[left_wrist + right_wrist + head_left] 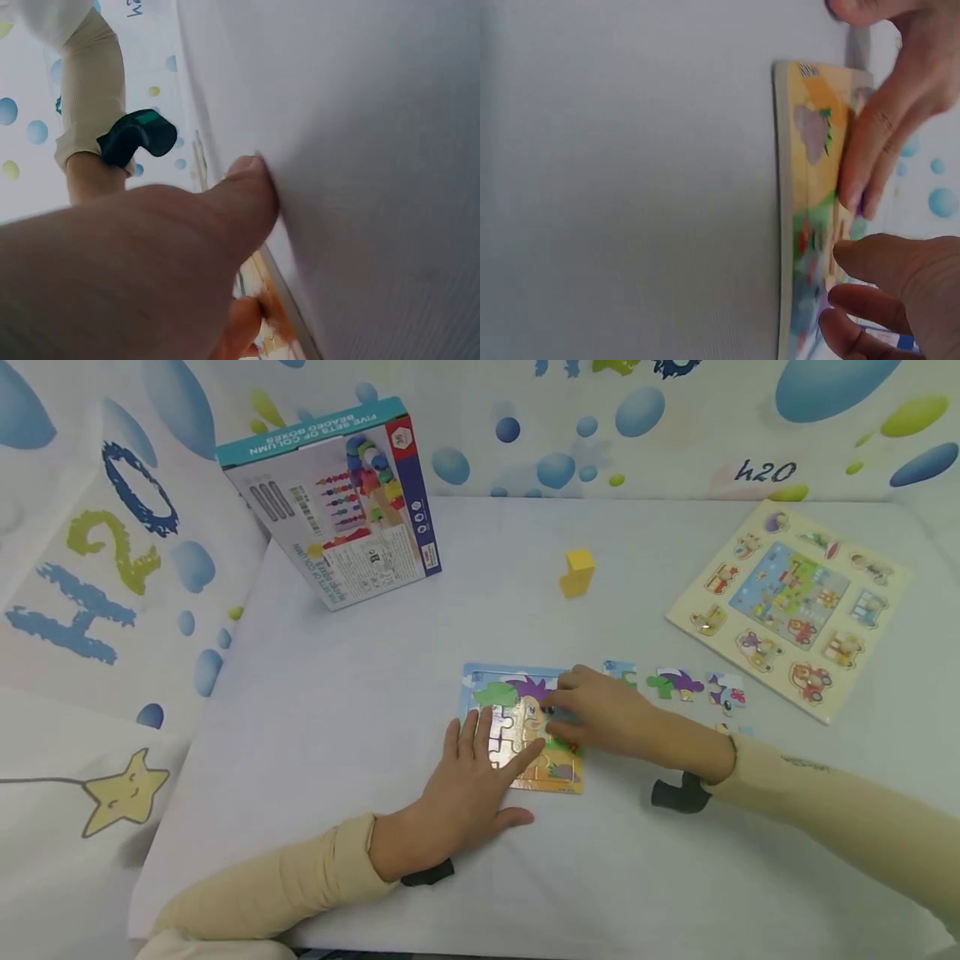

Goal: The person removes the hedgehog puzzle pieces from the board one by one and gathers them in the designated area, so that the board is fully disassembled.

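Note:
A framed jigsaw puzzle (525, 787) lies on the white table, showing a purple-haired cartoon figure. My left hand (468, 789) rests across its lower left with fingers spread. In the right wrist view, left fingertips touch the puzzle's face. My right hand (600, 706) reaches over its right side, thumb and fingers bent loosely and apart, tips at the picture's surface; no piece shows between them. In the right wrist view the right thumb (874, 259) comes down beside the puzzle board (810, 172). Part of the picture is hidden under both hands.
Loose jigsaw pieces (678, 683) lie to the right, some partly behind the right forearm. A wooden picture board (840, 689) is at far right. Yellow blocks (577, 572) stand behind the puzzle, and a bead-set box (337, 518) stands at back left.

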